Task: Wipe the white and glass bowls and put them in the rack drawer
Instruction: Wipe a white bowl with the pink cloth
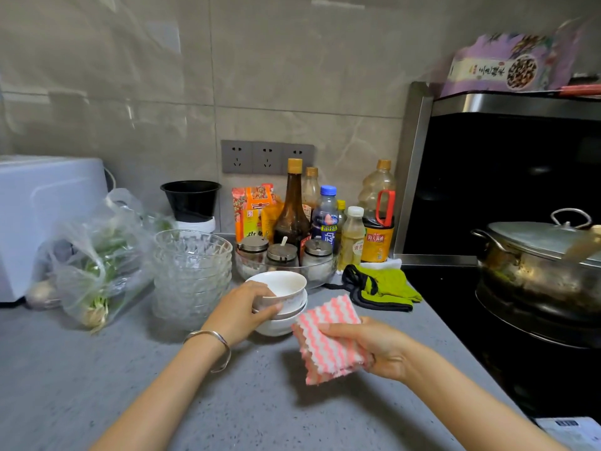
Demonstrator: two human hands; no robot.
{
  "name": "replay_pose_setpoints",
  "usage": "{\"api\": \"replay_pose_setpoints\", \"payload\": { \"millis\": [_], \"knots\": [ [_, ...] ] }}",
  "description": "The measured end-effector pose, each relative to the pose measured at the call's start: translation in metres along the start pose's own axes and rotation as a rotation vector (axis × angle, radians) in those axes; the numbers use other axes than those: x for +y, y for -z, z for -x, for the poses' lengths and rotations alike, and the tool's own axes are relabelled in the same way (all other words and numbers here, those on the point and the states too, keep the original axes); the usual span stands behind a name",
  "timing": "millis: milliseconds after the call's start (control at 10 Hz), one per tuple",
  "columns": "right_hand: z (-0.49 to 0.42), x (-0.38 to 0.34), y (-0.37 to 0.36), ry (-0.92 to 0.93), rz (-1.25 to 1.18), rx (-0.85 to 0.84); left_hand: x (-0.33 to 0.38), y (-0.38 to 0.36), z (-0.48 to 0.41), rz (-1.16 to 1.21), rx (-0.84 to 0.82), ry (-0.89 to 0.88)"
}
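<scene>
The stack of white bowls (282, 315) stands mid-counter (260, 405), nearer the back edge than the front. Our left hand (242, 312) is clamped round the rim and wall of the top white bowl (287, 284), and the stack of glass bowls (192, 271) waits just to its left. Our right hand (374, 348) is closed on the pink-and-white striped cloth (327, 343), which is held just beside the white stack on its right and is not yet in contact with a bowl. We judge the step in hand to be the first white-bowl wipe: the next move calls for lifting the top bowl clear of the stack and working the cloth round its inside, while the rack drawer is out of view.
</scene>
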State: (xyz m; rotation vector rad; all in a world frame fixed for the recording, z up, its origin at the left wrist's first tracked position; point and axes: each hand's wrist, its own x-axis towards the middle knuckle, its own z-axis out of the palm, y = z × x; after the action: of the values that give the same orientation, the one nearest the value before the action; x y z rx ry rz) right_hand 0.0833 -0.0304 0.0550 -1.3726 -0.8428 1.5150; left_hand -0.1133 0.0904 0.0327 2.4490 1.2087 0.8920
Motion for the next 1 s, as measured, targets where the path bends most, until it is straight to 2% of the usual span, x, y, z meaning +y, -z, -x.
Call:
{"api": "replay_pose_setpoints", "payload": {
  "millis": [300,400,500,600,700,800,900,1000],
  "knots": [
    [0.009,0.001,0.006,-0.02,-0.003,0.005,-0.003,-0.005,-0.001,0.083,0.0,0.009],
    [0.019,-0.002,0.012,-0.015,-0.049,-0.001,0.011,-0.002,0.001,0.169,0.118,-0.034],
    [0.033,-0.005,0.019,0.019,-0.179,-0.059,0.035,0.007,0.004,0.349,0.179,-0.034],
    [0.041,-0.003,0.034,0.092,-0.412,-0.051,0.064,0.012,0.008,0.542,0.175,0.025],
    [0.051,-0.002,0.056,0.232,-0.53,0.073,0.095,0.009,0.019,0.867,0.056,0.083],
    [0.072,-0.008,0.065,0.433,-0.662,0.212,0.116,-0.003,0.029,0.982,-0.019,0.025],
    [0.089,-0.011,0.076,0.39,-0.8,0.135,0.137,-0.022,0.033,1.038,-0.035,-0.007],
    [0.114,-0.005,0.06,0.75,0.008,0.424,0.156,-0.04,0.038,1.083,-0.013,0.011]
  ]
}}
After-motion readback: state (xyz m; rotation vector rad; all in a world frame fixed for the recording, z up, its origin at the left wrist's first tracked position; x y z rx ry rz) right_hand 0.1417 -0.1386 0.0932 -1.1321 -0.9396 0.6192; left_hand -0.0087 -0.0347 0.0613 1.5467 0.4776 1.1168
